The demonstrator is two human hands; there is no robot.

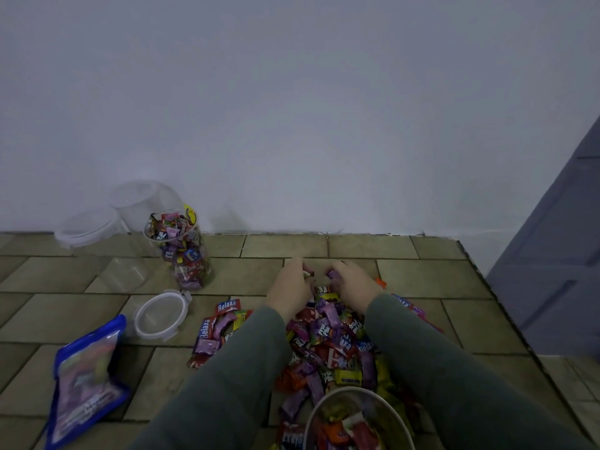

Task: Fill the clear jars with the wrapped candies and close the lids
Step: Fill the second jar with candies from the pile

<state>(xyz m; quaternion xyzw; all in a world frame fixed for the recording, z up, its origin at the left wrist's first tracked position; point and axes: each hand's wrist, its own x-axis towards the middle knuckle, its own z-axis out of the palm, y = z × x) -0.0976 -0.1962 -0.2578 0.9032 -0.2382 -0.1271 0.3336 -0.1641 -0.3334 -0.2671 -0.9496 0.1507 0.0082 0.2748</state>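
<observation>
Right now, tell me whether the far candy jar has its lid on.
Off. The jar stands upright, full, its mouth open; a lid lies on the floor nearby.

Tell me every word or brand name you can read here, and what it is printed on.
"Relaxa": red candy wrapper at the left edge of the candy pile.
"Relaxa": a second red wrapper just below, lettering running sideways.
"Fruit Plus" (partly blurred): wrapper in the pile.
Too blurred to read: the yellow wrapper, the blue bag, the candies in the filled jar.
</observation>
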